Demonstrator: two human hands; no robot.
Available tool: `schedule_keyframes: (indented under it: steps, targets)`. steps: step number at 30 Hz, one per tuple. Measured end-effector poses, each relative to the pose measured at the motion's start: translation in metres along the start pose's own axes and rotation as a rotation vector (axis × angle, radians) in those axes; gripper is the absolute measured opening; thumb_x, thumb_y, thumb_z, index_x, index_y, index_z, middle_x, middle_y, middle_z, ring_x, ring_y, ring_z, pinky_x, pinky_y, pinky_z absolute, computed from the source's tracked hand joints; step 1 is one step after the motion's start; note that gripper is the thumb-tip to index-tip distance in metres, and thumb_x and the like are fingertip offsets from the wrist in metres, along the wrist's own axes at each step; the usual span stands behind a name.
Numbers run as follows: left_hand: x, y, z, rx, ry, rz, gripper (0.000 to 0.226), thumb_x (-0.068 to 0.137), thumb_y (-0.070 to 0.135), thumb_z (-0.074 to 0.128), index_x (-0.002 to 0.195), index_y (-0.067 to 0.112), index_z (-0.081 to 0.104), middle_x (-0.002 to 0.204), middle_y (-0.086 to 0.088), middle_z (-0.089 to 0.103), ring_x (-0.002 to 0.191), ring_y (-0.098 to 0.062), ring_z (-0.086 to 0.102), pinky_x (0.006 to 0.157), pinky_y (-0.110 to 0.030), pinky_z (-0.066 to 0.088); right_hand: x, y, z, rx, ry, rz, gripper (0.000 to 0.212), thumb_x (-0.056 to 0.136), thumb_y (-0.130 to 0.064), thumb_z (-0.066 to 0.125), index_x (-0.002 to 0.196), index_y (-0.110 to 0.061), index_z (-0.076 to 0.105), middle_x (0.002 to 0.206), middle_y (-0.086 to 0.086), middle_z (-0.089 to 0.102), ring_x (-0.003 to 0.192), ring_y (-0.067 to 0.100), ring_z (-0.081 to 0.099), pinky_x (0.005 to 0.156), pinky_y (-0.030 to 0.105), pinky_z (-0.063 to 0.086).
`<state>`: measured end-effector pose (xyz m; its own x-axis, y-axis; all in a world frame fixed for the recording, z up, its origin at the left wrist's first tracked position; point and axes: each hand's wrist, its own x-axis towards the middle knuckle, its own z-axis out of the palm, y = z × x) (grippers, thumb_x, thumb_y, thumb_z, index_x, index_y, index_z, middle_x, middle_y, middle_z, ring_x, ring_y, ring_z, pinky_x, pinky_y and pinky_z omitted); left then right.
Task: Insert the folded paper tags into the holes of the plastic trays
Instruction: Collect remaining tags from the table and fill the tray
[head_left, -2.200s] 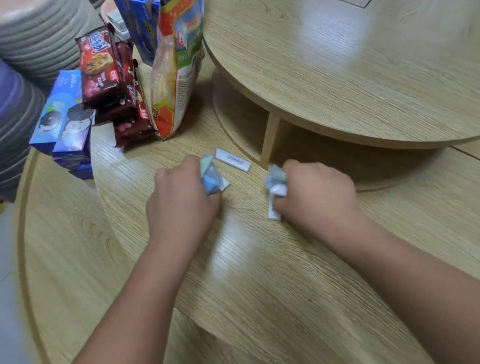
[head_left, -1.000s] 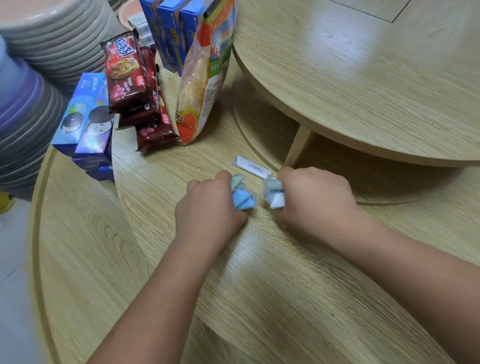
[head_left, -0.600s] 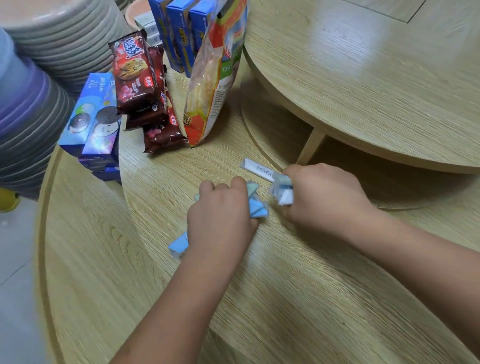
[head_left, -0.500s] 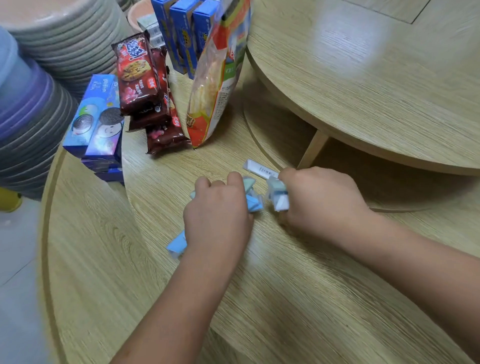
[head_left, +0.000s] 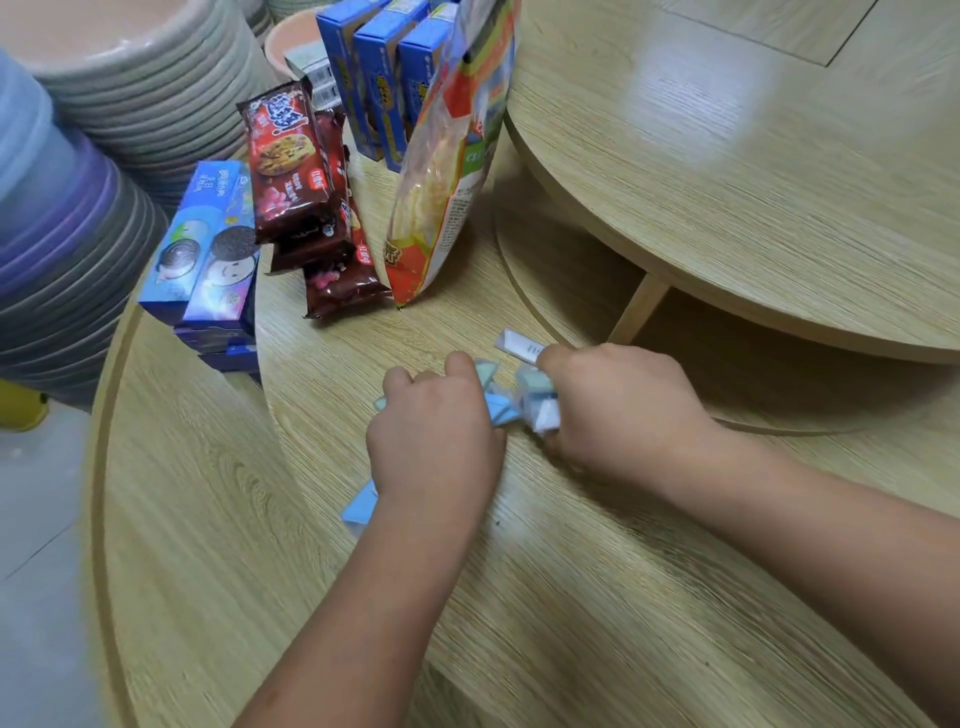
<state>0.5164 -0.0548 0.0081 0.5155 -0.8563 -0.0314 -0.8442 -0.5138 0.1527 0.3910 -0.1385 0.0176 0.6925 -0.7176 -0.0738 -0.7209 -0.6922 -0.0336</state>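
Gripping blue folded tags (head_left: 500, 411) in the left hand (head_left: 431, 434), clutching a paler bundle (head_left: 540, 408) in the right hand (head_left: 621, 410), fists nearly touching, low on the wooden table (head_left: 571, 597). Just beyond the right knuckles, a white tag (head_left: 518, 344) (print unreadable). Farther back, snack packs (head_left: 291, 171).

I saw my left hand (head_left: 436, 436) curled knuckles-up round blue folded paper tags (head_left: 501, 411), my right hand (head_left: 618, 410) fisted just beside it on a pale folded bundle (head_left: 541, 402), forearms converging.

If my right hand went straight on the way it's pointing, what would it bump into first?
Most likely the blue folded paper held in the left hand, just ahead of the right hand and its pale folded paper; they look nearly touching, though depth is unclear.
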Motion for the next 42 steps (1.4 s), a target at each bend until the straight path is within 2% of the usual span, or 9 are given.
schedule_keyframes:
  steps: [5, 8, 12, 15, 19, 22, 28, 37, 42]
  targets:
    - [-0.004, -0.005, 0.001, -0.031, -0.030, -0.036, 0.036, 0.086, 0.042, 0.061, 0.113, 0.024, 0.046, 0.085, 0.003, 0.048, 0.104, -0.025, 0.047, 0.057, -0.032, 0.027, 0.004, -0.001, -0.005, 0.076, 0.091, 0.043, 0.021, 0.080, -0.038, 0.061, 0.093, -0.027, 0.049, 0.071, -0.009, 0.050, 0.062, 0.018, 0.051, 0.045, 0.023, 0.025]
    - [-0.003, -0.013, -0.001, -0.038, 0.013, -0.072, 0.032, 0.086, 0.035, 0.061, 0.113, 0.024, 0.047, 0.079, 0.005, 0.040, 0.102, -0.025, 0.047, 0.053, -0.031, 0.023, 0.016, -0.014, -0.009, 0.059, 0.153, 0.077, 0.027, 0.079, -0.034, 0.063, 0.087, -0.026, 0.039, 0.073, -0.010, 0.042, 0.062, 0.019, 0.044, 0.044, 0.024, 0.019]
    - [-0.003, -0.016, -0.002, -0.036, 0.028, -0.098, 0.034, 0.086, 0.033, 0.062, 0.114, 0.023, 0.046, 0.090, 0.000, 0.058, 0.105, -0.025, 0.046, 0.058, -0.034, 0.031, 0.039, -0.027, -0.008, -0.002, 0.044, 0.143, 0.023, 0.083, -0.014, 0.059, 0.090, -0.021, 0.039, 0.066, -0.006, 0.032, 0.061, 0.022, 0.043, 0.045, 0.026, 0.019]
    - [-0.004, -0.014, 0.002, 0.004, 0.044, -0.111, 0.032, 0.088, 0.030, 0.062, 0.113, 0.022, 0.044, 0.095, 0.000, 0.060, 0.107, -0.025, 0.046, 0.056, -0.033, 0.028, 0.049, -0.032, -0.014, -0.080, -0.034, 0.175, 0.019, 0.082, -0.008, 0.058, 0.086, -0.018, 0.042, 0.064, -0.003, 0.033, 0.051, 0.017, 0.033, 0.045, 0.025, 0.018]
    - [-0.007, -0.012, 0.010, 0.089, 0.059, -0.130, 0.032, 0.093, 0.032, 0.062, 0.117, 0.021, 0.044, 0.103, -0.001, 0.062, 0.111, -0.024, 0.046, 0.055, -0.031, 0.029, 0.046, -0.036, -0.018, -0.111, -0.080, 0.167, 0.020, 0.083, -0.005, 0.056, 0.079, -0.018, 0.041, 0.064, -0.002, 0.035, 0.051, 0.017, 0.031, 0.044, 0.026, 0.019]
    - [-0.011, -0.014, 0.013, 0.054, 0.083, -0.150, 0.035, 0.091, 0.034, 0.065, 0.116, 0.021, 0.045, 0.105, -0.003, 0.062, 0.110, -0.025, 0.047, 0.057, -0.032, 0.031, 0.040, -0.031, -0.018, -0.093, -0.053, 0.136, 0.018, 0.084, -0.008, 0.058, 0.081, -0.019, 0.044, 0.065, -0.003, 0.037, 0.052, 0.016, 0.033, 0.044, 0.027, 0.020]
    - [-0.008, -0.022, 0.009, -0.234, 0.063, -0.205, 0.046, 0.080, 0.041, 0.068, 0.114, 0.019, 0.048, 0.098, -0.007, 0.064, 0.102, -0.030, 0.049, 0.063, -0.035, 0.033, -0.007, -0.027, -0.019, 0.066, 0.038, 0.082, 0.027, 0.077, -0.044, 0.063, 0.075, -0.027, 0.043, 0.064, -0.008, 0.040, 0.062, 0.020, 0.047, 0.046, 0.024, 0.022]
    - [-0.007, -0.021, 0.012, -0.265, 0.061, -0.220, 0.048, 0.082, 0.046, 0.068, 0.115, 0.019, 0.047, 0.100, -0.007, 0.064, 0.104, -0.031, 0.049, 0.064, -0.035, 0.035, -0.018, -0.045, 0.005, -0.065, 0.013, 0.077, 0.024, 0.083, -0.034, 0.063, 0.091, -0.025, 0.042, 0.065, -0.007, 0.028, 0.062, 0.019, 0.039, 0.044, 0.026, 0.014]
    - [-0.008, -0.022, 0.013, -0.282, 0.072, -0.218, 0.048, 0.082, 0.046, 0.069, 0.115, 0.019, 0.047, 0.099, -0.007, 0.064, 0.103, -0.029, 0.049, 0.063, -0.035, 0.033, -0.020, -0.048, 0.007, -0.147, 0.024, 0.038, 0.034, 0.083, -0.026, 0.064, 0.087, -0.022, 0.031, 0.066, -0.006, 0.021, 0.063, 0.020, 0.035, 0.045, 0.028, 0.010]
